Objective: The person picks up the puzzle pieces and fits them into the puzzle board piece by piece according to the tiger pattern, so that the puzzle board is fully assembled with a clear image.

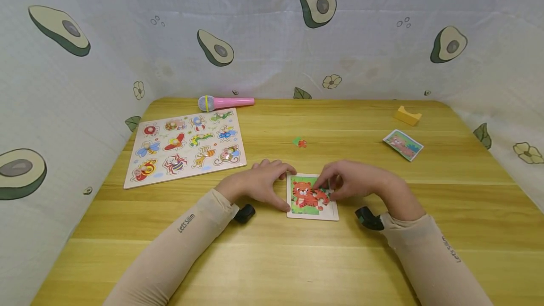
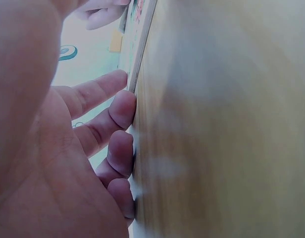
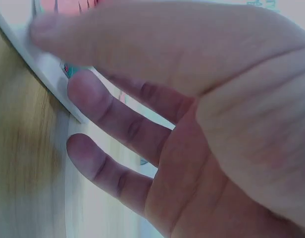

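A small square tiger puzzle board point(image 1: 297, 214) lies flat on the table, with a tiger picture on green partly filling its frame. My left hand point(image 1: 265, 182) rests at its left side, thumb and index finger spread and touching the edge near the two corners. Over the right part of the board, my right hand point(image 1: 350, 179) pinches an orange striped puzzle piece point(image 1: 321, 196) between thumb and index finger. The piece looks tilted against the picture; the fingers partly hide it. Beyond the board lies a loose orange and green puzzle piece point(image 1: 301, 143).
A wooden insect peg puzzle point(image 1: 187, 155) lies at the left, with a pink toy microphone point(image 1: 231, 103) behind it. At the right are a picture card stack point(image 1: 403, 145) and a yellow notched block point(image 1: 408, 116). An avocado-print curtain point(image 1: 272, 51) hangs behind the wooden table point(image 1: 272, 259).
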Motion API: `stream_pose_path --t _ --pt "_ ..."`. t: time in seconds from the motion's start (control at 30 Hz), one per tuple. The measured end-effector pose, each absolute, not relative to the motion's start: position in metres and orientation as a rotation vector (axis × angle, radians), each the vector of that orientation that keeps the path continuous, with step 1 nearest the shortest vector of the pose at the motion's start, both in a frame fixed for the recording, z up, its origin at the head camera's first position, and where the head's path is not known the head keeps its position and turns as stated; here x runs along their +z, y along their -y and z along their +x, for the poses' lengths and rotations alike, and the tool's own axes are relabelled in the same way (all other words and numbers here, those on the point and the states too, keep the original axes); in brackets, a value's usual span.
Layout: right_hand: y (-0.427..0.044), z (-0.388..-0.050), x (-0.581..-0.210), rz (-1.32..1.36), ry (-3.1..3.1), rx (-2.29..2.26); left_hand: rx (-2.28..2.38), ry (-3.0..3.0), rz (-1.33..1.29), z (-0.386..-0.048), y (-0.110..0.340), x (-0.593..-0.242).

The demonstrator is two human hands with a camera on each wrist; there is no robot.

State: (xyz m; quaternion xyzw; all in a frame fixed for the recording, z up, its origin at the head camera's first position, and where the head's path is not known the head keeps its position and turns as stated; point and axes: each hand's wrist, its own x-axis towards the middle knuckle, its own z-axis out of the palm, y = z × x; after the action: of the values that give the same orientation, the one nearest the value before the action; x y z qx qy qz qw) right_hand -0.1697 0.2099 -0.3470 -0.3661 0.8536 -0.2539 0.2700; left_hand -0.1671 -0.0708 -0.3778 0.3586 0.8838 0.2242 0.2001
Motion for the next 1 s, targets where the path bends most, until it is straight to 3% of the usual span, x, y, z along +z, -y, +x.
stream_pose_path --t 1.0 --pt "-0.2044 -0.1679 -0.3484 -0.915 -2.368 -0.629 0.631 -2.470 0.990 -0.1675 0.0703 -0.3792"
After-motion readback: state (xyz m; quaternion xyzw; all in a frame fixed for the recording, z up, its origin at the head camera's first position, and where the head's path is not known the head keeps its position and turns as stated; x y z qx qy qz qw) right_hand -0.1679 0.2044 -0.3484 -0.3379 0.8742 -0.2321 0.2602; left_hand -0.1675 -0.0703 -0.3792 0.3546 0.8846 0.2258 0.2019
